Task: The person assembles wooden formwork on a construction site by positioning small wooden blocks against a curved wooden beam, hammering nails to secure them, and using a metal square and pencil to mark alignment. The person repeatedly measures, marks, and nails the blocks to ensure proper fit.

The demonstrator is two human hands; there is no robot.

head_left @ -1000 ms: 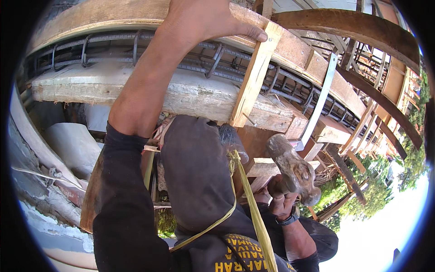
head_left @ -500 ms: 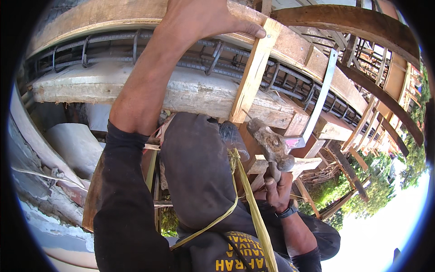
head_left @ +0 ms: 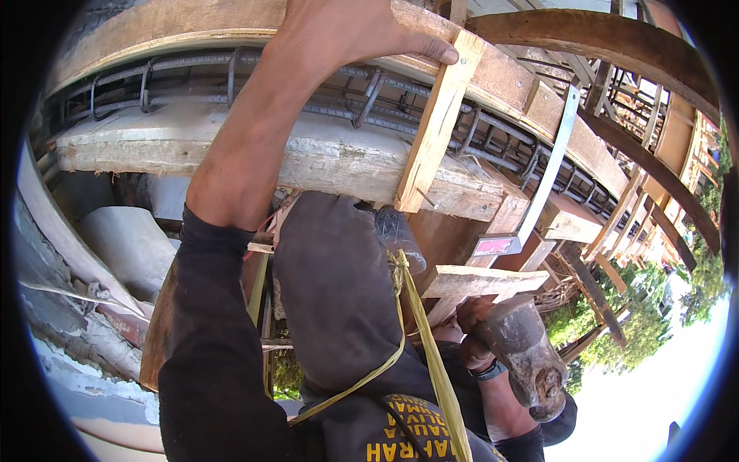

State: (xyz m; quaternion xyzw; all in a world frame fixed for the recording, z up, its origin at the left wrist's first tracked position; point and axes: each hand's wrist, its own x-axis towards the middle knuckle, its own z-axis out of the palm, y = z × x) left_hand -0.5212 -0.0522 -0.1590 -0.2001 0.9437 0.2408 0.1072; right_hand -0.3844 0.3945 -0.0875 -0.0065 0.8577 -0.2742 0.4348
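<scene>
At the top, my left hand grips the edge of a wooden board; its thumb lies against the upper end of a pale wooden strip, and its other fingers are out of sight. The strip crosses from this board to a thick, whitish timber. A nail sticks out of the strip's lower end. Lower right, my right hand is closed around a hammer, whose worn metal head hides part of the hand and wrist. The hammer head is well apart from the nail.
Steel reinforcement bars run between the board and the timber. A metal carpenter's square hangs across them to the right. My bent knee sits below the timber, with yellow strapping beside it. Timber framing rises on the right.
The hammer has swung from close by the nail down and right, toward me, its head now turned. My left hand stays on the board; the view has shifted slightly.
</scene>
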